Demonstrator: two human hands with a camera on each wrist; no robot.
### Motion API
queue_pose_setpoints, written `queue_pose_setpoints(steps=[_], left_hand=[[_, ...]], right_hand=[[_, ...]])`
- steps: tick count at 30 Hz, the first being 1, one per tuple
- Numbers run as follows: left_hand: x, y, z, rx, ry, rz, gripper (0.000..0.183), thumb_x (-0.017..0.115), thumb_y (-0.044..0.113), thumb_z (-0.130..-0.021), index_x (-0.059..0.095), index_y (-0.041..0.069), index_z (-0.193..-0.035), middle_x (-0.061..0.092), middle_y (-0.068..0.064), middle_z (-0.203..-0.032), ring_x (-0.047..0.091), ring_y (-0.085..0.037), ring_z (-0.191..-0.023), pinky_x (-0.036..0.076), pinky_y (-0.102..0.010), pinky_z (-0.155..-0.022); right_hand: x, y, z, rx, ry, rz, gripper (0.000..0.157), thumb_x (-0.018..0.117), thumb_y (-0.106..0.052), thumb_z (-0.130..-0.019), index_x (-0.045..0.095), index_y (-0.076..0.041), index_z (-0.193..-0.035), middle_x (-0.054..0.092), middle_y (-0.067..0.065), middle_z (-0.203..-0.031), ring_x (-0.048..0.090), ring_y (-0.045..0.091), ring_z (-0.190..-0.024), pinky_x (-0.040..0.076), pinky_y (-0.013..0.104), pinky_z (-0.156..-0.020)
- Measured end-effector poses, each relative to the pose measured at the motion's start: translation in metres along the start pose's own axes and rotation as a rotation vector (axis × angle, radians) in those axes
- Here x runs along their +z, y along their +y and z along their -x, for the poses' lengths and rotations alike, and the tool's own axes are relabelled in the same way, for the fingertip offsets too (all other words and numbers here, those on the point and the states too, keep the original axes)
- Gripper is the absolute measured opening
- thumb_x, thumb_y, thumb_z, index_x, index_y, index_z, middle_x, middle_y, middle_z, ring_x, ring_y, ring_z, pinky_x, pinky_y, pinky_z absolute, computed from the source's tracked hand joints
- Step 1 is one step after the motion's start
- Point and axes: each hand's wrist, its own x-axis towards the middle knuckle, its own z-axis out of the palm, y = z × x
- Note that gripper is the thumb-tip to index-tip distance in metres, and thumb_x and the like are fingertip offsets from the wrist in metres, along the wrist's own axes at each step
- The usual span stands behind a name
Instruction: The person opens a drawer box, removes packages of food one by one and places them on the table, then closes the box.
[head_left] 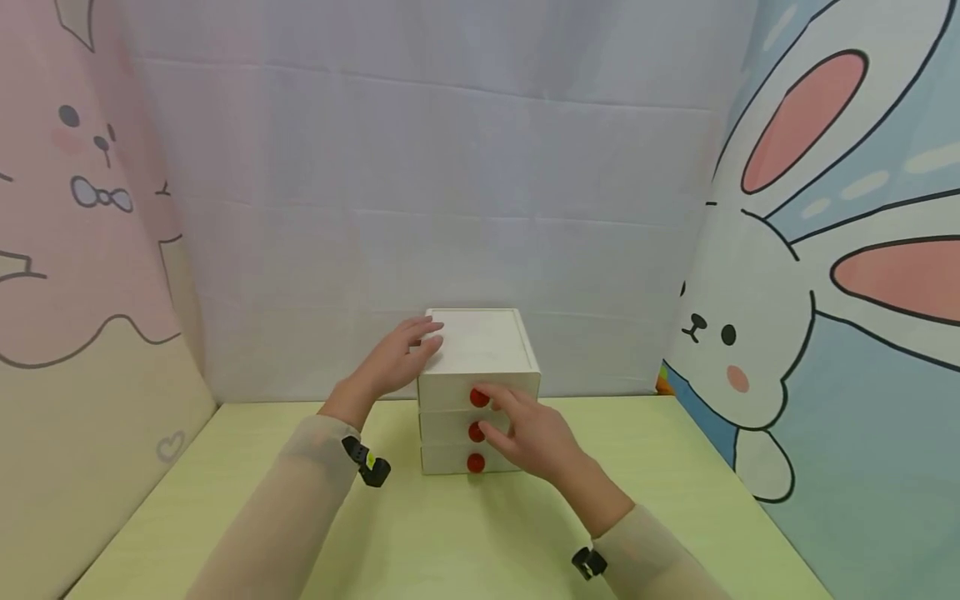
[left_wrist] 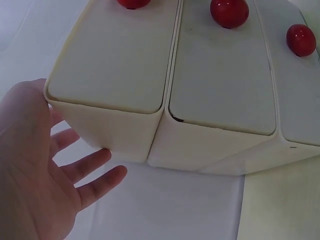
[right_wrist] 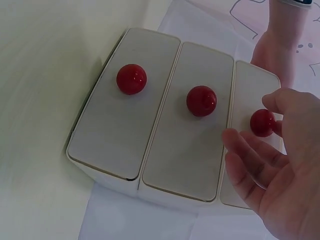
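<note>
While your right hand [head_left: 540, 437] has its fingertips at the top red knob [head_left: 478, 401], I cannot tell whether they pinch it or only touch it. That knob sits on the front of the white drawer box [head_left: 483, 343], which stands directly before your fingers. Below the grip come the middle red knob [head_left: 475, 432] (another of your fingertips lies close beside it) and, lower, the bottom red knob [head_left: 476, 462]. To the left of the grip, your left hand [head_left: 393, 358] is at the box's upper left edge, fingers spread and relaxed. Beneath your hands lies the yellow-green table [head_left: 645, 450]; beyond them hangs a white curtain [head_left: 450, 167].
</note>
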Motion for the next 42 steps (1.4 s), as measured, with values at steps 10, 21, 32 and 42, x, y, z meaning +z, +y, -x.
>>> queue_pose_setpoints(steps=[10, 21, 32, 42], left_hand=[[0.006, -0.002, -0.004, 0.046, -0.082, 0.081, 0.050, 0.044, 0.025, -0.117, 0.055, 0.010, -0.163, 0.025, -0.009, -0.183, 0.006, -0.044, -0.172, 0.008, -0.069, -0.136], [0.017, -0.006, -0.008, 0.030, -0.108, 0.173, 0.054, 0.037, 0.028, -0.117, 0.047, 0.015, -0.168, 0.024, -0.006, -0.184, 0.011, -0.037, -0.173, 0.011, -0.071, -0.135], [0.025, -0.011, -0.008, 0.025, -0.081, 0.211, 0.054, 0.035, 0.024, -0.117, 0.047, 0.010, -0.167, 0.028, -0.012, -0.182, 0.017, -0.040, -0.171, 0.015, -0.070, -0.135], [0.024, -0.013, -0.011, 0.061, -0.074, 0.214, 0.053, 0.033, 0.022, -0.118, 0.047, 0.007, -0.167, 0.029, -0.014, -0.181, 0.019, -0.042, -0.170, 0.017, -0.069, -0.135]], right_hand=[[0.008, -0.005, -0.011, -0.023, 0.009, -0.019, 0.048, 0.077, -0.024, -0.103, 0.063, -0.015, -0.148, 0.076, 0.004, -0.124, 0.075, 0.021, -0.100, 0.063, 0.039, -0.075], [0.008, -0.001, -0.021, 0.049, 0.021, -0.146, 0.034, 0.077, -0.015, -0.102, 0.071, -0.013, -0.136, 0.079, 0.003, -0.111, 0.075, 0.019, -0.096, 0.063, 0.037, -0.082], [0.012, 0.001, -0.022, 0.040, 0.044, -0.188, 0.029, 0.080, -0.013, -0.100, 0.074, -0.012, -0.128, 0.079, 0.001, -0.104, 0.072, 0.016, -0.089, 0.060, 0.027, -0.076], [0.011, 0.000, -0.024, 0.026, 0.056, -0.180, 0.027, 0.080, -0.013, -0.100, 0.074, -0.012, -0.126, 0.079, 0.000, -0.101, 0.070, 0.015, -0.084, 0.059, 0.026, -0.074]])
